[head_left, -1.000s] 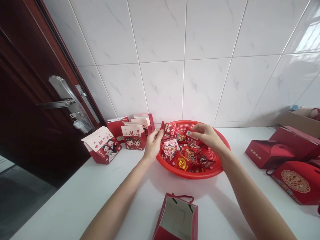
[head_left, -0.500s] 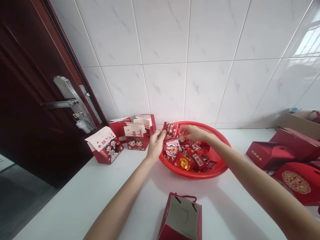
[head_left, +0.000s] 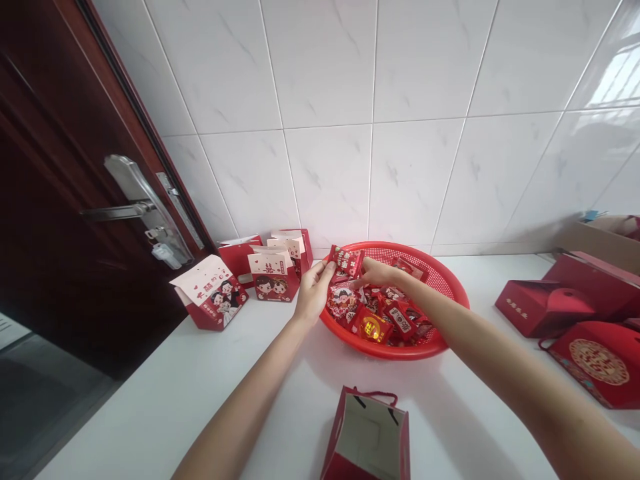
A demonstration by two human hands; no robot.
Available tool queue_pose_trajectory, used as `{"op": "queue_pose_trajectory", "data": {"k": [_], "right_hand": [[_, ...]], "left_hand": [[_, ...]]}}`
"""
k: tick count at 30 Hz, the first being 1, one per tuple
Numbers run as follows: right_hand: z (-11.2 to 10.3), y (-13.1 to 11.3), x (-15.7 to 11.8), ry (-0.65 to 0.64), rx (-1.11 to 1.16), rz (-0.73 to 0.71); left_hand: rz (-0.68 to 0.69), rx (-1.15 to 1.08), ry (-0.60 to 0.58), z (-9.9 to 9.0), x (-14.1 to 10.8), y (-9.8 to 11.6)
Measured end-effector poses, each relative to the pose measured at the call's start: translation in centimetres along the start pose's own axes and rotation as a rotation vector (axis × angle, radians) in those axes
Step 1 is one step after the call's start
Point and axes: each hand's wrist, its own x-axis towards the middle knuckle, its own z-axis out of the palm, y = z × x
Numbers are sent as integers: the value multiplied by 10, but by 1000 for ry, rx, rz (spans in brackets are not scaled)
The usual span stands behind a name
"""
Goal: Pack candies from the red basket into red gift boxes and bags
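Note:
Between the thumb and fingers of my left hand (head_left: pixel 315 287) is a red wrapped candy (head_left: pixel 346 262), held up over the left rim of a red plastic basket (head_left: pixel 453 280). My right hand (head_left: pixel 377 272) reaches into the basket just right of that candy, fingers bent down among the sweets. Whatever its fingertips grip is too small or hidden to name. Several red packets lie in the basket, among them one with a gold character (head_left: pixel 373 328) and a round-printed white and red packet (head_left: pixel 343 300). In front stands an open red gift box (head_left: pixel 370 433) with a cord handle.
Small red and pink printed boxes (head_left: pixel 273 277) stand at the left by the wall, one (head_left: pixel 215 293) nearer the table edge. More red boxes (head_left: pixel 545 307) and a cardboard carton (head_left: pixel 605 243) are at the right. A dark door (head_left: pixel 65 167) with a metal handle is on the left.
My right hand has shifted slightly lower and left among the sweets, fingers pointing further down. A red packet now shows near the basket's back. My left hand keeps its candy, turned slightly.

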Motion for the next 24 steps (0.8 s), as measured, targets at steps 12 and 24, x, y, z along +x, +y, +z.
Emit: {"op": "queue_pose_trajectory", "data": {"k": [12,24], "right_hand": [[-48,3,-21,448,240,132],[-54,21,-27,412,-21,260]], "left_hand": [[-34,-26,-23,-3,-1,-2],[-51,-30,-34,-3,-1,-1]]}}
